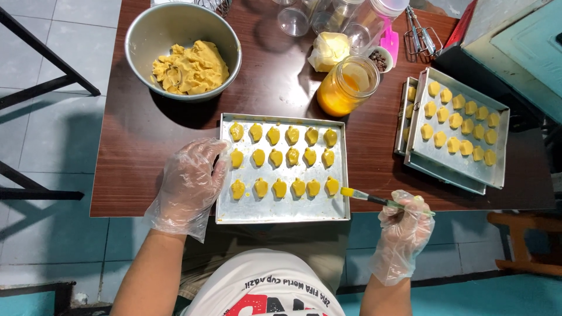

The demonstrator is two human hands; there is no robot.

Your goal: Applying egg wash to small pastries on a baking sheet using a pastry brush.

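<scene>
Small yellow moulded dough pieces (283,158) sit in three rows on the rectangular metal baking tray (281,212) at table centre. The gloved right hand (403,234) pinches a thin yellow-tipped pastry brush (369,198), its tip at the tray's four o'clock edge. The gloved left hand (190,184) rests flat, fingers spread, at nine o'clock. Glazing appears underway; the last-row piece nearest the bristles wants a light stroke.

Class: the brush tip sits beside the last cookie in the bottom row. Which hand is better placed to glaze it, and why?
Probably the right hand: it holds the brush, tip by that cookie. The left hand steadies the tray.
</scene>
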